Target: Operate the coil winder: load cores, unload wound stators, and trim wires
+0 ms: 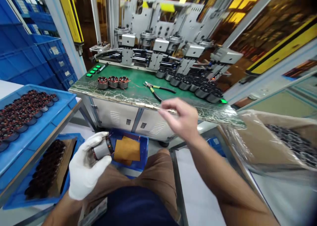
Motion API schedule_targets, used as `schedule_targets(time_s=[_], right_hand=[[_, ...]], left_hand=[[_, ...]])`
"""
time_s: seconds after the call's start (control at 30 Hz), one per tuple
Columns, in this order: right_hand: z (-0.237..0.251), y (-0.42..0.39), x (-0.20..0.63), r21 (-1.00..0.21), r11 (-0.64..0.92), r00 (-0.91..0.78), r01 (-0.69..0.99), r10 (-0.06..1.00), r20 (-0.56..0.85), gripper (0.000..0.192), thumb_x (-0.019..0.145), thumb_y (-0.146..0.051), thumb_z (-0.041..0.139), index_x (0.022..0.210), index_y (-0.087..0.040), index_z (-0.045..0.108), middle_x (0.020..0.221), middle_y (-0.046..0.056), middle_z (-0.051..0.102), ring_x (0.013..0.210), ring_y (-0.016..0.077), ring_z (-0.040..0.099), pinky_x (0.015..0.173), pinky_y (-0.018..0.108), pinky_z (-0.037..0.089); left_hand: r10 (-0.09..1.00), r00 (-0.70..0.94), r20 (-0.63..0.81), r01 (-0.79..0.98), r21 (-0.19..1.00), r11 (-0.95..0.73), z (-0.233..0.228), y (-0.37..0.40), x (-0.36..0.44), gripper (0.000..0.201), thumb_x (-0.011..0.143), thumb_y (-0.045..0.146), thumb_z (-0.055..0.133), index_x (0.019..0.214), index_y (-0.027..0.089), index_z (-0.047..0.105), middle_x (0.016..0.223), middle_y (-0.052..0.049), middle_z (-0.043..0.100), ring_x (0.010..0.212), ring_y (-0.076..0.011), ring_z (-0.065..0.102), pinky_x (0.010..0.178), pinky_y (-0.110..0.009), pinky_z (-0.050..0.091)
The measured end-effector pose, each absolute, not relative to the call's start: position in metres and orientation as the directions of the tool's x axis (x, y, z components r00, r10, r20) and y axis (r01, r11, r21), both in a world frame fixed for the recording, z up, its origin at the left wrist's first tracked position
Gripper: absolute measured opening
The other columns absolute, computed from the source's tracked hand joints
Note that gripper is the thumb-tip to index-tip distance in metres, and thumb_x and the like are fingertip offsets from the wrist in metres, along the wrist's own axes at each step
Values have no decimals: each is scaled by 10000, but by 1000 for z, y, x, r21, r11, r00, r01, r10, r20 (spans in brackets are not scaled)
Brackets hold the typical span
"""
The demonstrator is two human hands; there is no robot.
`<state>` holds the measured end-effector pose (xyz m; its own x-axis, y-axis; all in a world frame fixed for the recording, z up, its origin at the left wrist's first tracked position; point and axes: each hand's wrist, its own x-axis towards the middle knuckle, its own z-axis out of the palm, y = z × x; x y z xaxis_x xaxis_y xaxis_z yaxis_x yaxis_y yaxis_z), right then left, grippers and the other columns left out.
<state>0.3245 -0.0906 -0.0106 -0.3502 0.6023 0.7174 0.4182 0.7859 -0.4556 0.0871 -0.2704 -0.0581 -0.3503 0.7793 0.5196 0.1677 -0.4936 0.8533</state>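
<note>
My left hand (86, 166), in a white glove, is closed around a motor stator (101, 149), a grey cylinder with dark ends and copper windings, held tilted above my lap. My bare right hand (180, 117) is at the front edge of the green bench top, slightly blurred. Its fingers are curled with thumb and forefinger close together; whatever may be between them cannot be made out. Just beyond it lie cutting pliers (158, 89) with black and yellow handles, jaws pointing left. Three wound stators (113, 82) stand in a row on the bench to the left.
Several black-and-grey stators (192, 82) stand at the bench's right, below machine clamps (160, 45). A blue tray (66, 104) of wound stators is at left. Below the bench sits a blue bin (145, 150) with cardboard. A plastic-lined carton (244, 140) of parts stands at right.
</note>
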Motion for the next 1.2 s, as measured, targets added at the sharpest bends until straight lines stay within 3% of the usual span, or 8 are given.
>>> schedule_targets(time_s=[0.17,0.33,0.47,0.6,0.73,0.87,1.0,1.2], right_hand=[[-2,28,318,-230,670,-470,706,686,556,617,790,-493,802,1169,-30,652,1221,254,634,1141,300,612,992,398,486],[-23,30,323,-141,692,-594,708,691,411,543,906,-590,636,1091,-81,678,1094,221,678,1017,282,650,907,403,515],[-30,-2,359,-21,790,-724,613,573,384,664,859,-632,658,1304,-144,585,1224,200,625,1088,353,613,910,484,528],[-38,-59,377,142,856,-792,498,382,476,594,902,-330,568,1457,-155,448,1188,204,611,1023,370,615,812,506,541],[-61,-150,360,-294,899,-732,323,435,525,675,850,-140,547,1502,-194,383,1116,148,633,955,265,647,812,388,576],[-87,-218,335,-715,688,-728,122,552,407,715,821,-105,541,1505,-227,371,1166,116,650,1024,230,662,897,354,580],[-98,-237,318,-856,516,-723,-23,582,371,757,771,-91,554,1498,-230,394,1172,114,638,1075,243,630,970,395,553],[-96,-236,310,-874,465,-711,-138,568,414,791,739,-49,532,1503,-204,398,1182,125,608,1049,230,601,959,405,539]], left_hand=[[743,-304,596,210,803,-558,-58,-271,93,564,739,8,750,1239,251,652,1299,-98,679,1208,-240,657,975,-338,600],[733,-331,594,248,804,-540,-58,-281,88,539,731,26,765,1215,238,659,1273,-118,688,1194,-259,664,956,-354,607],[735,-352,580,271,814,-513,-58,-286,81,516,726,54,787,1198,222,661,1253,-130,695,1174,-265,673,952,-356,605],[747,-329,578,238,816,-527,-61,-284,83,527,723,68,800,1205,222,654,1268,-129,681,1182,-262,667,970,-364,592],[777,-299,554,207,832,-514,-65,-280,88,552,718,72,806,1220,235,646,1281,-124,669,1193,-262,658,977,-380,588],[790,-276,548,197,837,-511,-67,-277,92,556,701,78,819,1207,239,654,1268,-125,672,1185,-277,660,954,-399,600],[799,-243,550,177,835,-520,-67,-275,94,575,705,47,802,1226,237,651,1278,-122,668,1199,-268,652,968,-381,592],[792,-235,563,163,827,-539,-69,-275,96,585,701,21,799,1231,216,649,1280,-125,665,1205,-254,647,983,-353,580]])
